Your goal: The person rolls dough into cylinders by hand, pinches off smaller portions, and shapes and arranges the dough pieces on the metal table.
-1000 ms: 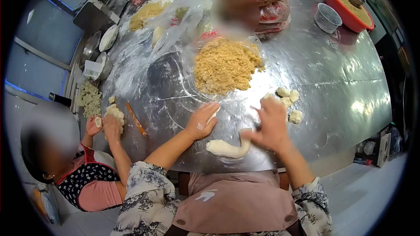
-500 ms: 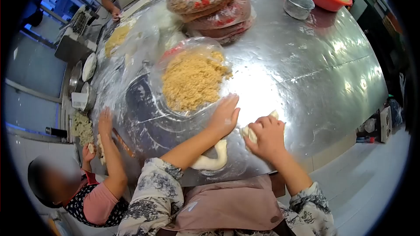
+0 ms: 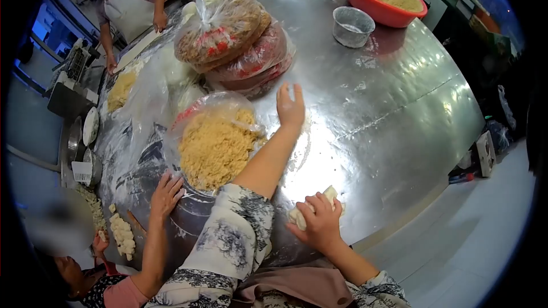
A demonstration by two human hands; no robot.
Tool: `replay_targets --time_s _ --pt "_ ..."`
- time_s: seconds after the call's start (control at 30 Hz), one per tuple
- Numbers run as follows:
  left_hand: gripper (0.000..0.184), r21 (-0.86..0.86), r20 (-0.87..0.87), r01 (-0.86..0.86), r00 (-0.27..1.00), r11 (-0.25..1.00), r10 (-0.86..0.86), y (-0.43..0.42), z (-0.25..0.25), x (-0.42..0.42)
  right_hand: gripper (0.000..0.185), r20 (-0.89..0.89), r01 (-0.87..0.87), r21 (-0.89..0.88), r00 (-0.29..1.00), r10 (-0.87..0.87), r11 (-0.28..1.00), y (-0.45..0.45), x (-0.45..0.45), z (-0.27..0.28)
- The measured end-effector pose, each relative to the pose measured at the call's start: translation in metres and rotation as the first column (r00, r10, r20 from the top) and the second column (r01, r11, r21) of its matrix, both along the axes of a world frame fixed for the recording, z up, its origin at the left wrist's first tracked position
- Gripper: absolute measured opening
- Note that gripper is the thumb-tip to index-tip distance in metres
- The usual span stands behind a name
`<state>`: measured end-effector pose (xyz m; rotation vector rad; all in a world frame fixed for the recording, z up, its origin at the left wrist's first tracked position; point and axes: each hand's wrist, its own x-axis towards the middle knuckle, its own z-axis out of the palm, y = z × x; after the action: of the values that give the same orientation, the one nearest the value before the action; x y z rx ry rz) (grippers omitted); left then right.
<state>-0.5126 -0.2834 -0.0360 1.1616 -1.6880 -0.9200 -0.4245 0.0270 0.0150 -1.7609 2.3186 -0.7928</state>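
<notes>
My left hand point(image 3: 291, 105) is stretched far forward over the metal table, fingers apart and holding nothing. It is nearest to the stacked plastic bags point(image 3: 228, 34) of brownish filling with red print. My right hand point(image 3: 319, 219) is wrapped round a pale piece of dough point(image 3: 332, 195) on the table near the front edge; part of the dough is covered by the fingers. Left of my forearm sits an opened plastic bag with a heap of yellow crumbly filling point(image 3: 214, 148).
A co-worker's hand point(image 3: 165, 195) lies at the left beside dough pieces point(image 3: 121, 235). Another person stands at the far left with a long flat board point(image 3: 137, 51). A metal tin point(image 3: 354, 27) and a red basin point(image 3: 383, 11) of yellowish crumbs stand at the back right.
My left hand has moved forward, away from me, toward the stacked bags. My right hand stays on the dough. The dough strip by my left forearm is out of sight. The view has shifted.
</notes>
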Motion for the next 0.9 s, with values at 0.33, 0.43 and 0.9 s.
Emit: replay_targets --time_s 0.33,0.43,0.9 --pt "0.034 0.502 -0.294 0.135 0.956 0.854 0.022 0.031 0.08 0.074 0.072 -0.151 -0.081 -0.039 0.986 0.074 0.996 0.019 0.002 -0.019" --pt "0.067 0.409 -0.267 0.092 0.963 0.908 0.023 0.048 0.094 0.09 0.07 -0.172 0.005 -0.051 0.985 -0.014 0.999 -0.004 0.006 -0.019" --pt "0.054 0.53 -0.344 0.452 0.888 0.717 -0.306 0.115 0.04 0.265 0.06 0.23 -0.369 -0.204 0.882 0.411 0.907 0.005 0.04 0.02"
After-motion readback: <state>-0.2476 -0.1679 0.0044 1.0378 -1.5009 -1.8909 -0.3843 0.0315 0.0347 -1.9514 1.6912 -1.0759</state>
